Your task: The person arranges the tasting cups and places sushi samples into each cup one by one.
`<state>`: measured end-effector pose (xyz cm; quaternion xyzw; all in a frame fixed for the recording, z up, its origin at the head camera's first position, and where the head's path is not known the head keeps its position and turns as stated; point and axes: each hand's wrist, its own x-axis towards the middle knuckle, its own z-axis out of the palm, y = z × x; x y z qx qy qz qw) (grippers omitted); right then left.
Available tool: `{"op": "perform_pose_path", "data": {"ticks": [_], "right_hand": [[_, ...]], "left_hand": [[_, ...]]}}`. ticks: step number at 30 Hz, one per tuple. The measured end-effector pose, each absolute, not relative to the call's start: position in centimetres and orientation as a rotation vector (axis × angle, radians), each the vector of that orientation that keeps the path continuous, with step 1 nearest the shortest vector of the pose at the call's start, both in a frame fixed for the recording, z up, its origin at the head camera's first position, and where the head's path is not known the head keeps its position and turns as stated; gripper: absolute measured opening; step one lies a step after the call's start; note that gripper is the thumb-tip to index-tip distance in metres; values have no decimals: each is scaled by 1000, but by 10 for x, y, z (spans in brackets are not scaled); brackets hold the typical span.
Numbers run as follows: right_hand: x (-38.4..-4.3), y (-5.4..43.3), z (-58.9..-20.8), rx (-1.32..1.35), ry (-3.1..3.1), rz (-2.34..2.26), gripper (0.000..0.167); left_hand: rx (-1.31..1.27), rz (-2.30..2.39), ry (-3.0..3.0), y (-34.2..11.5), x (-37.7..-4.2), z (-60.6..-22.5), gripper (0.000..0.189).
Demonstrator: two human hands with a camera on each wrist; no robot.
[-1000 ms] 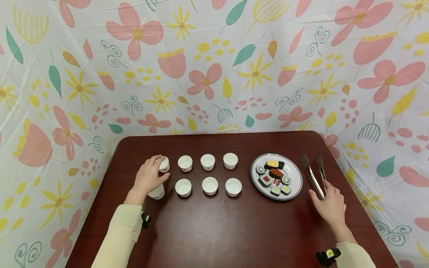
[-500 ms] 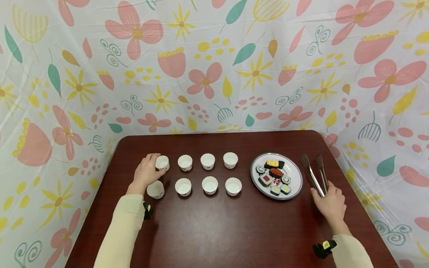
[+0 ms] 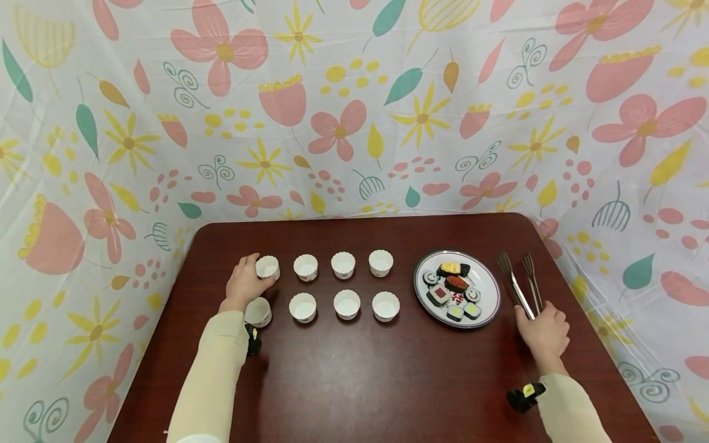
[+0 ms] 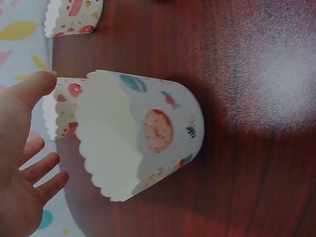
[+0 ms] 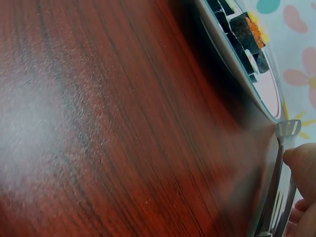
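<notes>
My left hand (image 3: 244,284) is at the far-left white paper cup (image 3: 268,268), with the thumb on its near side and fingers beyond its left side. In the left wrist view the fingers of this hand (image 4: 19,153) are spread, with a gap between them and the cup (image 4: 63,106). A nearer cup (image 4: 143,136), printed with a doughnut, fills the middle there. My right hand (image 3: 545,329) holds the metal tongs (image 3: 519,294) near the handle end, thumb on one side and fingers on the other. The tongs' heads lie spread apart on the table.
Several more white cups (image 3: 347,305) stand in two rows across the table (image 3: 354,381). A round plate (image 3: 423,301) with sushi pieces (image 3: 456,284) sits left of the tongs. Flowered cloth (image 3: 354,184) hangs behind and at both sides.
My left hand has drawn slightly left and back, uncovering the far-left cup and the nearer cup below it. My right forearm has shifted a little left; the hand stays at the tongs.
</notes>
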<state>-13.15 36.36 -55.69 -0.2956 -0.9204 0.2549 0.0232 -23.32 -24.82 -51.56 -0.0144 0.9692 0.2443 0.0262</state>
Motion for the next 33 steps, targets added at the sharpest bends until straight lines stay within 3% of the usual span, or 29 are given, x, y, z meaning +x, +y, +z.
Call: {"op": "perform_pose_path", "data": {"ticks": [19,33], "right_hand": [[-135,366,-568,-1050,-2831,731,71],[-132,373,-564,-937,-2893,640,63]], "left_hand": [[-249,775,2984,-236,-244,-534,81],[-298,779,2983,-231,-249,-541,81]]}}
